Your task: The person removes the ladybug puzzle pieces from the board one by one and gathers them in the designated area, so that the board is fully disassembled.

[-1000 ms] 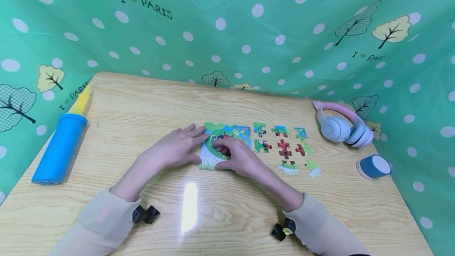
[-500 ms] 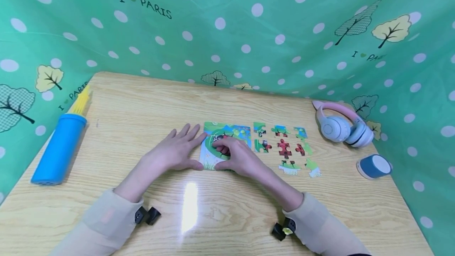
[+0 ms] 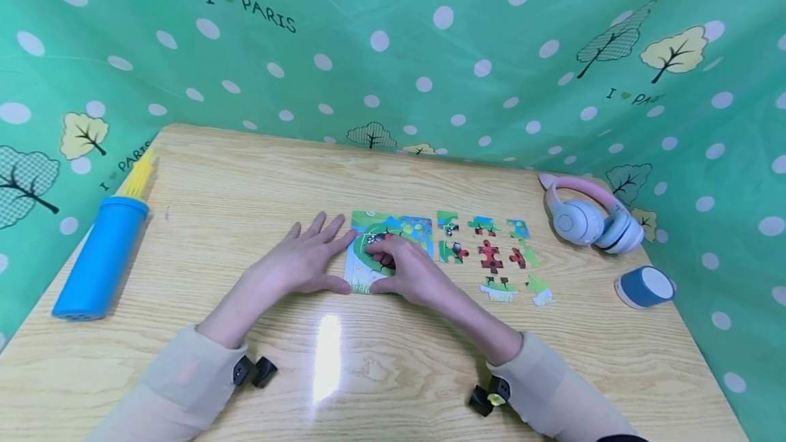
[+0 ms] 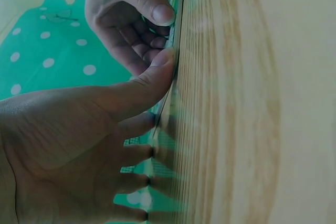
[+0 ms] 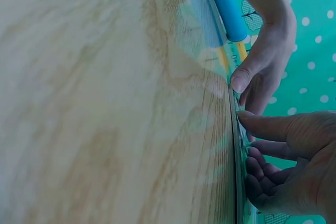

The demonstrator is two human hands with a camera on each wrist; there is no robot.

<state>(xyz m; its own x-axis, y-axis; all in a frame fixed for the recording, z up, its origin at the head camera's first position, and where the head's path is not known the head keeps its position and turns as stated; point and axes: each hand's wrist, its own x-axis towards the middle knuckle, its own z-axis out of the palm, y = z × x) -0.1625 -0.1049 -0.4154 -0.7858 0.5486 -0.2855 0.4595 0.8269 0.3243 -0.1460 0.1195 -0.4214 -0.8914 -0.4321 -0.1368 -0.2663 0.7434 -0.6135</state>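
A square ladybug puzzle board point(image 3: 417, 225) lies flat on the wooden table. My left hand point(image 3: 297, 261) rests at its left side with fingers spread, the thumb near the lower left corner. Over the board, my right hand point(image 3: 411, 268) has thumb and index finger apart, touching the surface, while its other fingers curl. In the right wrist view the right thumb point(image 5: 262, 124) lies straight on the board's near edge. The right hand covers part of the picture. Right of the board lie several loose puzzle pieces, including a red one point(image 3: 490, 256).
A blue hand pump point(image 3: 101, 258) with a yellow nozzle lies at the table's left. Pink and white headphones point(image 3: 580, 220) and a blue and white cylinder point(image 3: 645, 287) stand at the right. A green dotted cloth point(image 3: 393, 80) hangs behind the table.
The left hand's fingers have spread wider and shifted slightly left, and its thumb has come down to the board's lower left corner. The right hand has stayed nearly still.
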